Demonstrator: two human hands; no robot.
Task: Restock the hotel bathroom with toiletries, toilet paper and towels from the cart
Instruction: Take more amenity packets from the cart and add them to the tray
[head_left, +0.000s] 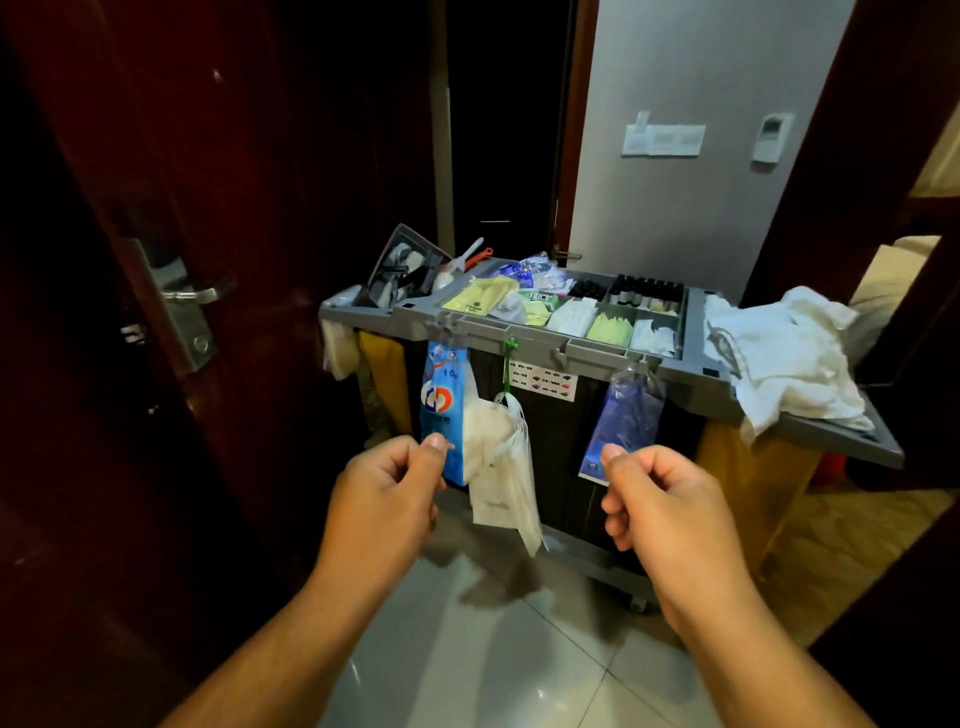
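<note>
Left hand (387, 493): fingers curled to a fist, thumb on the index finger, nothing in it. Right hand (670, 499): same curl, thumb on top, nothing held. Both are raised side by side in front of the cart (519, 340), well apart from each other.

My left thumb tip overlaps the blue bag (441, 395) that hangs from the cart's front rim; I can't tell if they touch. My right thumb tip overlaps the bottom edge of the purple packet (626, 421), also hanging from the rim; again I can't tell if they touch. Between those two hang the white bags (501, 457), on a green hook (511, 345), with a label (543, 376) on the dark front panel beside it.

The cart top is a grey tray with compartments:
- Far right: small dark bottles (647, 293).
- Left: yellow packets (483, 299).
- Middle front: white packets (571, 314).
- Next to the white ones: green packets (613, 330).

Towels (789, 358), white and crumpled, are piled on the cart's right flap. At the cart's left end a black tray (405, 267) leans tilted, with a brush (470, 254) just behind it and a yellow sack (384, 364) below.

A dark wood door (234, 182) with a metal handle (197, 296) is at the left. A grey wall (701, 78) stands behind the cart, carrying a switch panel (664, 140). The floor (493, 649) under my arms is glossy tile.
</note>
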